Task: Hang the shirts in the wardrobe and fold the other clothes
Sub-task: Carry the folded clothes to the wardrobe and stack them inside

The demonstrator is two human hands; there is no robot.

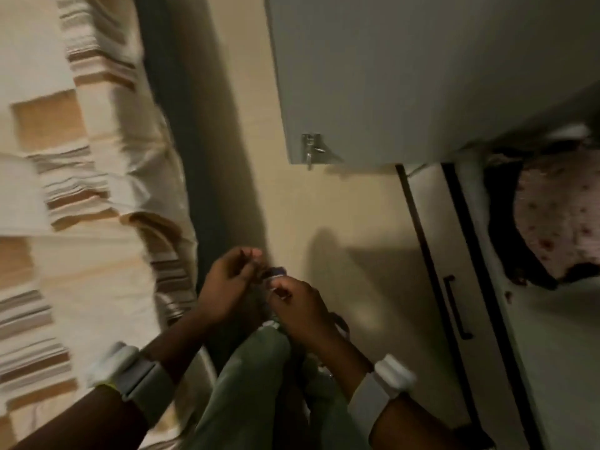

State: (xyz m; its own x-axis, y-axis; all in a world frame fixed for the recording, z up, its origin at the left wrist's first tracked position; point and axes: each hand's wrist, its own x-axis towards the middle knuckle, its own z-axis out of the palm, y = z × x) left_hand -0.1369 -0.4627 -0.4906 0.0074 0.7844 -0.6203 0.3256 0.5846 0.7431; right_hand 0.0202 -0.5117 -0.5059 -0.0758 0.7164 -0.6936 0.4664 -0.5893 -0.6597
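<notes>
Both my forearms reach forward and down from the bottom of the view, each with a pale grey and white wristband (136, 378) strapped on it. My left hand (227, 284) has its fingers curled inward, pinching the top edge of the sage-green cloth garment (246, 384), and my right hand (298, 306) pinches the same edge just beside it, the two hands nearly touching. Between my fingertips sits a small dark blue and white patch, perhaps a neck label; blur keeps me from reading any writing on it. The garment hangs down from my grip toward the bottom of the view, in soft bunched folds, plain in colour. To my left lies the bed with a cream, tan and brown striped cover (65, 190). Under my hands is the cream floor (324, 206). Further off on my right stands the grey wardrobe door (406, 76), swung open with a small metal latch at its lower corner, and behind it a pink floral fabric (558, 209).
</notes>
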